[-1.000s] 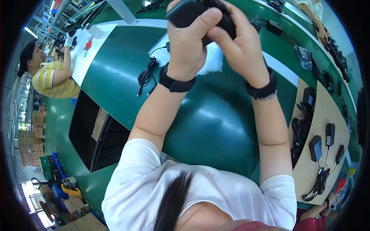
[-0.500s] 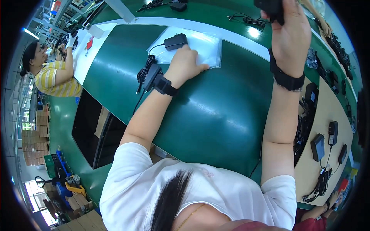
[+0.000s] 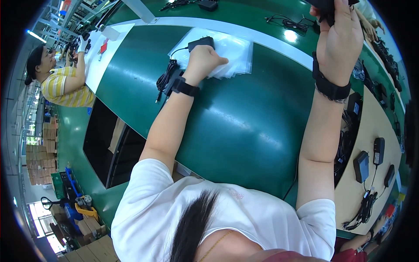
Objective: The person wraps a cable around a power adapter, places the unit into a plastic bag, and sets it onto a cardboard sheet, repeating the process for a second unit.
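Note:
My left hand point(image 3: 204, 61) rests on a stack of clear plastic bags point(image 3: 233, 50) lying on the green table point(image 3: 244, 126), fingers pressed on the top bag. A black power adapter point(image 3: 201, 43) with a coiled cable point(image 3: 166, 78) lies just beyond and left of that hand. My right hand point(image 3: 339, 32) is raised at the top right, shut on a black power adapter point(image 3: 325, 6) that is mostly cut off by the picture's edge. Both wrists wear black bands.
A wooden side board point(image 3: 371, 144) on the right holds several black adapters and cables. More adapters and cables lie along the far belt point(image 3: 283, 22). A person in a yellow striped shirt point(image 3: 61, 85) works at the left. Cardboard boxes point(image 3: 37, 161) are stacked on the floor.
My two hands, together on the black adapter a second ago, have separated: the left went down to the plastic bags, the right carried the adapter up and to the right.

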A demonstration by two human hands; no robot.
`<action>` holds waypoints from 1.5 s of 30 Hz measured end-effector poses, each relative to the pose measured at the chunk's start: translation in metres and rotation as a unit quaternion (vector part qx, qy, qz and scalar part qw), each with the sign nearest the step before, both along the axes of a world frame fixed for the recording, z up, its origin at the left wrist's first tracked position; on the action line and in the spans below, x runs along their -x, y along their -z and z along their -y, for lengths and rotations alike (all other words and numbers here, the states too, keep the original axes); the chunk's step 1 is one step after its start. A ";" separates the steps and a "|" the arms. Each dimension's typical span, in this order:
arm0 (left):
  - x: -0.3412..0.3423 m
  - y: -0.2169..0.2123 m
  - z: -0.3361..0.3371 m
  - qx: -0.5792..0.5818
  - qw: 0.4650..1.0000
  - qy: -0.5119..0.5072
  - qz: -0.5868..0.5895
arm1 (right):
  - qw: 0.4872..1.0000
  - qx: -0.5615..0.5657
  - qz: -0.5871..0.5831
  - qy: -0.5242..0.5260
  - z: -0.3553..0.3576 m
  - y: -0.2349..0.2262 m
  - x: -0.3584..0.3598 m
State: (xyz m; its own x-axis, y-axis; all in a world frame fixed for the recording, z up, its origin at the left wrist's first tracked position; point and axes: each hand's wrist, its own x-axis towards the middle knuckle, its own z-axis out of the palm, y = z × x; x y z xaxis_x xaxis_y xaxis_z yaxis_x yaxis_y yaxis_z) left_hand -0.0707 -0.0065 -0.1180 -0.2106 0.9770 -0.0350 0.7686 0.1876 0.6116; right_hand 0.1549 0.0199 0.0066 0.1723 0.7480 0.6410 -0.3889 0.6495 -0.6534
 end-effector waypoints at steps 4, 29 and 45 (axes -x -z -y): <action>0.027 0.015 0.000 0.059 0.911 -0.070 0.403 | 1.000 -0.001 0.010 -0.020 0.000 0.001 0.007; 0.006 -0.011 -0.004 -0.299 0.926 -0.037 0.226 | 0.939 0.236 0.221 -0.115 -0.033 0.092 0.062; -0.015 -0.023 0.006 -0.492 0.865 0.084 0.060 | 0.769 -0.085 0.629 0.072 -0.002 0.093 0.078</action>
